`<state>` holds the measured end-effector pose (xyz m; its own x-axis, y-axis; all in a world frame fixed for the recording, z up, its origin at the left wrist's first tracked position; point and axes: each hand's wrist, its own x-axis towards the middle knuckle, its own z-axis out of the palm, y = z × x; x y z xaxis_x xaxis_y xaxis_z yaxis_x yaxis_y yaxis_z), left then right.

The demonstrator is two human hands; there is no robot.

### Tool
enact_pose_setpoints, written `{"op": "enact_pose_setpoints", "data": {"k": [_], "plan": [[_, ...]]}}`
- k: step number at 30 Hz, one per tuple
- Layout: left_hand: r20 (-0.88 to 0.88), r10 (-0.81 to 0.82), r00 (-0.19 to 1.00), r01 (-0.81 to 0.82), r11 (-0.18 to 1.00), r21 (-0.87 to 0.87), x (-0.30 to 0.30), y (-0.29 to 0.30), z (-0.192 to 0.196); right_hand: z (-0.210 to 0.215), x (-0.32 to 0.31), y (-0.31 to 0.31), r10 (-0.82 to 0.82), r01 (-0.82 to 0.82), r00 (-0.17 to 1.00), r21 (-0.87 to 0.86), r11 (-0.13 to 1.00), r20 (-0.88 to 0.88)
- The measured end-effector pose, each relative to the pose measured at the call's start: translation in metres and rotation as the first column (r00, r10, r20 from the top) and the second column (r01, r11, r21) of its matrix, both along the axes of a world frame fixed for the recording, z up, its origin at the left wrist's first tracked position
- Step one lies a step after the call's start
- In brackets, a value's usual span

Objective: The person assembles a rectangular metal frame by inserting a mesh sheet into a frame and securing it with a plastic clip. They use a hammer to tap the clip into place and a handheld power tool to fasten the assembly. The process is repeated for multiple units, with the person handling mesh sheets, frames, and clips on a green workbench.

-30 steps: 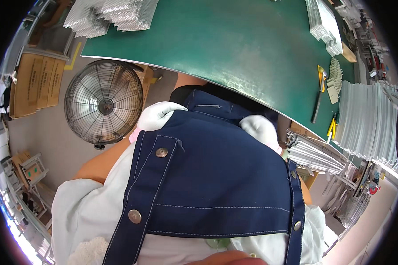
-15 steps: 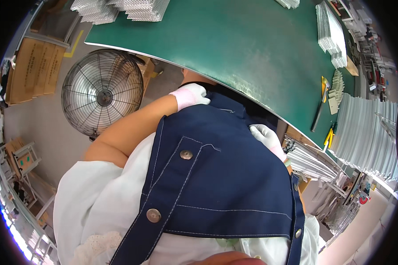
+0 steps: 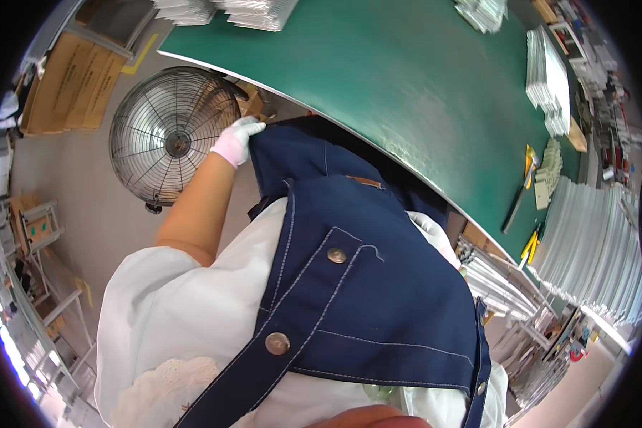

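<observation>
I wear a navy blue apron (image 3: 385,307) with white stitching and metal snap buttons over a white top. My left hand (image 3: 240,138), in a white and pink glove, is closed on the edge of the apron's lower part and holds it out to the left, beside the fan. My right hand (image 3: 434,232), gloved alike, is at the apron's right side, close to the table edge. Its fingers curl in against the cloth, and the bib hides part of them. A brown tab (image 3: 364,182) shows on the apron's front.
Ahead stands a green-topped table (image 3: 392,78). On it lie stacks of silvery strips (image 3: 257,13), a hammer (image 3: 518,192), yellow-handled pliers (image 3: 530,246) and a large row of pale panels (image 3: 585,242). A black floor fan (image 3: 177,144) stands left, near cardboard sheets (image 3: 71,85).
My left hand has moved outward to the left and drawn the apron's edge with it. My right hand has slipped further behind the bib. The whole view has shifted slightly.
</observation>
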<state>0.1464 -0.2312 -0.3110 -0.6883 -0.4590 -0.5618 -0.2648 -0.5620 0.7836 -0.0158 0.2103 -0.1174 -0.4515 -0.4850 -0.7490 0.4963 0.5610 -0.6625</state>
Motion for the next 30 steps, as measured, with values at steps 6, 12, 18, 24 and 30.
{"op": "enact_pose_setpoints", "data": {"k": [6, 12, 18, 24, 30], "plan": [[-0.065, 0.476, 0.877, -0.48, 0.868, -0.127, -0.03, 0.023, 0.034, -0.018, 0.0, 0.011, 0.152, -0.077, 0.894, 0.192, 0.978, -0.42], [0.486, -0.021, 0.874, 0.408, 0.577, -0.708, -0.015, 0.004, 0.152, -0.003, -0.011, 0.003, -0.006, 0.011, 0.976, 0.02, 1.0, -0.217], [0.414, -0.861, 0.296, 0.933, 0.167, -0.319, 0.038, 0.064, 0.162, 0.014, -0.014, -0.001, -0.025, 0.04, 0.906, 0.026, 0.999, -0.422], [0.301, -0.865, 0.403, 0.889, 0.448, 0.096, 0.048, 0.063, 0.13, 0.044, -0.024, 0.025, 0.149, -0.139, 0.984, 0.091, 0.986, -0.102], [0.263, -0.844, 0.468, 0.844, 0.515, 0.151, 0.042, 0.086, 0.124, 0.042, -0.028, 0.038, 0.142, -0.088, 0.949, 0.196, 0.977, -0.282]]}}
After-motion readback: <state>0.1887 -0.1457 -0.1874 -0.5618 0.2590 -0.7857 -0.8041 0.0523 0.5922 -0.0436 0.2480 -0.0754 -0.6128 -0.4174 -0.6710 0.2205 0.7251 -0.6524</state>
